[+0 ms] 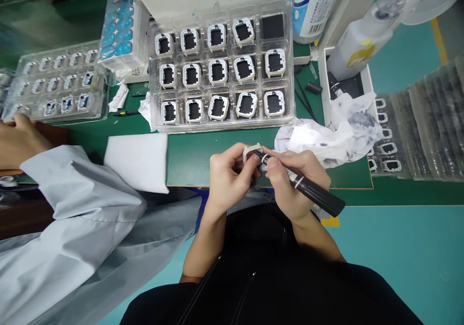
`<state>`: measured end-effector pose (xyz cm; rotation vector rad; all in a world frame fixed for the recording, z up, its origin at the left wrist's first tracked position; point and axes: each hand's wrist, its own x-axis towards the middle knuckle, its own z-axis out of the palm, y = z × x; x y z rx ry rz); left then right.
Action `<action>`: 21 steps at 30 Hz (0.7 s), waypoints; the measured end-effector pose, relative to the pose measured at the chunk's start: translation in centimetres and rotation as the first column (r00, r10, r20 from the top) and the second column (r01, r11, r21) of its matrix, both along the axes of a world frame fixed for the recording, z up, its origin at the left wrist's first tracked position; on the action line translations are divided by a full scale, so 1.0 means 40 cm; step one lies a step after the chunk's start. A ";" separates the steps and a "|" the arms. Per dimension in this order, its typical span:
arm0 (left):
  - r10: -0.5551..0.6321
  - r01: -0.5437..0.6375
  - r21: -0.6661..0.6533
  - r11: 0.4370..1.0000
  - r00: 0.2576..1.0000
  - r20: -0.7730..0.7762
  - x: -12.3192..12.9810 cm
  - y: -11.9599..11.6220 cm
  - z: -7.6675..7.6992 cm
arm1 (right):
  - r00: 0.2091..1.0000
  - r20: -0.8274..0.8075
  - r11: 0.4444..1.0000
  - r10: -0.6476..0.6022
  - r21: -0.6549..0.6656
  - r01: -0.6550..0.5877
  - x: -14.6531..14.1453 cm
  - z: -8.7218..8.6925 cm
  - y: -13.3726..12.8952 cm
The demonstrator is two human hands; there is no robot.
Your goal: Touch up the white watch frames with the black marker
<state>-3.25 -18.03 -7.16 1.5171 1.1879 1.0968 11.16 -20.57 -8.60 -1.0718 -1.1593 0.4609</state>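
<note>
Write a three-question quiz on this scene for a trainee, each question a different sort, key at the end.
1. Name the item held in the camera wearer's right hand.
2. True or false: the wearer's left hand is holding the crumpled white cloth.
3. How many white frames sit in the large plastic tray straight ahead?

Key:
1. A black marker.
2. False; it holds a small pale frame.
3. Fourteen: four in the far row, five in the middle row, five in the near row.
</note>
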 end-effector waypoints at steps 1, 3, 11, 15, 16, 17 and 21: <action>0.004 -0.004 0.025 1.000 1.000 -0.020 0.000 0.000 0.001 | 1.000 0.004 1.000 -0.001 0.000 0.001 0.000 0.000 0.000; 0.010 -0.006 0.067 0.998 0.998 -0.057 0.000 0.000 0.003 | 1.000 0.007 1.000 -0.004 -0.004 0.004 0.001 -0.001 0.000; -0.003 0.008 0.090 0.996 0.998 -0.063 -0.003 0.000 0.002 | 1.000 0.000 1.000 0.016 0.002 -0.016 0.006 -0.003 0.000; -0.009 0.010 -0.054 0.999 1.000 0.022 -0.004 0.004 0.002 | 0.999 -0.027 0.999 0.032 0.010 -0.032 0.003 -0.005 0.000; -0.013 0.017 -0.078 0.997 0.998 0.053 -0.003 0.005 0.004 | 0.999 -0.035 0.999 0.037 0.014 -0.036 0.002 -0.005 0.000; -0.015 0.024 -0.098 0.995 0.996 0.083 -0.003 0.007 0.006 | 0.998 -0.041 0.999 0.037 0.015 -0.037 0.002 -0.005 0.000; -0.012 0.034 -0.167 0.985 0.991 0.136 0.000 0.012 0.017 | 0.999 -0.042 1.000 0.028 0.003 -0.028 0.000 -0.007 -0.001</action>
